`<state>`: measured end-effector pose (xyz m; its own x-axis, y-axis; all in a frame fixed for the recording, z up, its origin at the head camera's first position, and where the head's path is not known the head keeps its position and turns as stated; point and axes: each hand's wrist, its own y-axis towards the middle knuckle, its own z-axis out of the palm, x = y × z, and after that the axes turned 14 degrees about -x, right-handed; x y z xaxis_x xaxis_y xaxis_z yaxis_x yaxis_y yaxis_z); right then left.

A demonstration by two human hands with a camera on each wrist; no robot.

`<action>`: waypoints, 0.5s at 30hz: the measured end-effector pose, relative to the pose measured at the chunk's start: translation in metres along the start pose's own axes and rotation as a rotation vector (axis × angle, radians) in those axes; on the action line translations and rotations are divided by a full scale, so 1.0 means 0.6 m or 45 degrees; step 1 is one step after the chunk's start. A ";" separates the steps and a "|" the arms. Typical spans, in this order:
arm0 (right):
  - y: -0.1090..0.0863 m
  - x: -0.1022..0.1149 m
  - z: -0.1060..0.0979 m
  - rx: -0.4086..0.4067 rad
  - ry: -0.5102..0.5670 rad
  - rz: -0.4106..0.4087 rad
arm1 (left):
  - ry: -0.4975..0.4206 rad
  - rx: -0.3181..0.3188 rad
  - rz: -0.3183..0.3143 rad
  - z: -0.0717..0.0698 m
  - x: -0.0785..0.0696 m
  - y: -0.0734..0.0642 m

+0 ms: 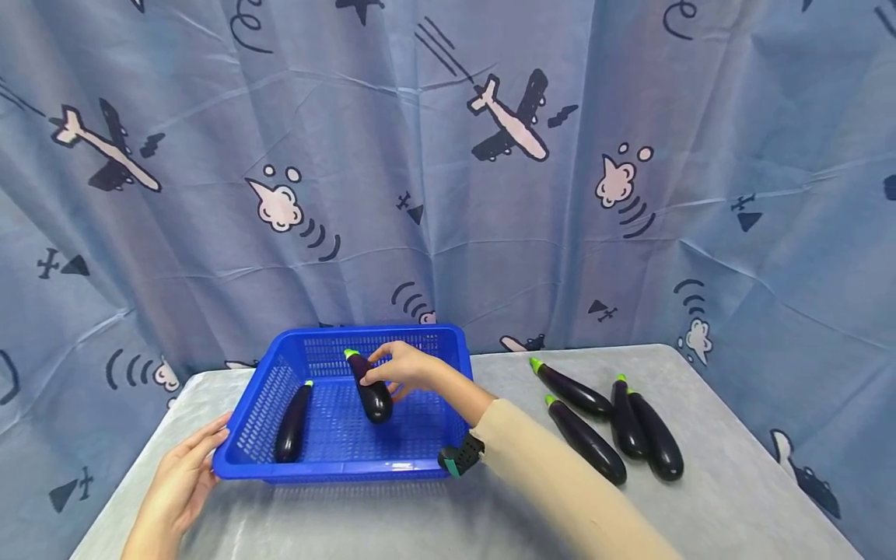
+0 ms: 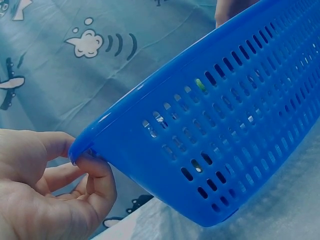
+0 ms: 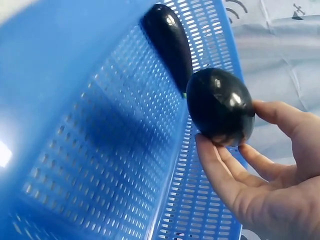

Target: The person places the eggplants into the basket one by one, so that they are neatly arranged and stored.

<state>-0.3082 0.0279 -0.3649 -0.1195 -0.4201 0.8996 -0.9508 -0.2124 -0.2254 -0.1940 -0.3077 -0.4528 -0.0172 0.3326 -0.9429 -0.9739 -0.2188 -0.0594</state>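
My right hand (image 1: 406, 367) holds a dark purple eggplant (image 1: 374, 398) with a green stem end, gripped between thumb and fingers inside the blue basket (image 1: 350, 467). In the right wrist view the held eggplant (image 3: 220, 106) shows its rounded end toward the camera, with the basket floor beyond it. Another eggplant (image 1: 293, 424) lies along the left side of the basket. My left hand (image 1: 183, 474) pinches the basket's left rim; in the left wrist view the thumb and fingers of this hand (image 2: 65, 180) are curled round the rim's corner.
On the light grey table (image 1: 518, 498), right of the basket, lie several more eggplants (image 1: 586, 440), some against each other. A blue patterned curtain (image 1: 448, 194) hangs behind the table. A black strap with a device (image 1: 462, 455) is on the right wrist.
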 end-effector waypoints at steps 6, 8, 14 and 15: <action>0.012 0.004 0.013 0.081 -0.024 0.033 | -0.021 0.018 0.001 -0.002 0.001 0.000; 0.014 0.005 0.018 0.113 -0.047 0.029 | -0.024 0.022 0.001 -0.003 0.001 0.000; 0.022 0.009 0.034 0.188 -0.095 0.020 | -0.010 0.005 -0.012 -0.001 0.000 0.000; 0.024 0.010 0.036 0.193 -0.098 0.020 | -0.008 0.004 -0.012 -0.001 0.001 0.000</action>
<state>-0.3162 0.0032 -0.3707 -0.1065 -0.4892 0.8656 -0.8944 -0.3332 -0.2984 -0.1941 -0.3080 -0.4533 -0.0092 0.3401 -0.9403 -0.9747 -0.2130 -0.0676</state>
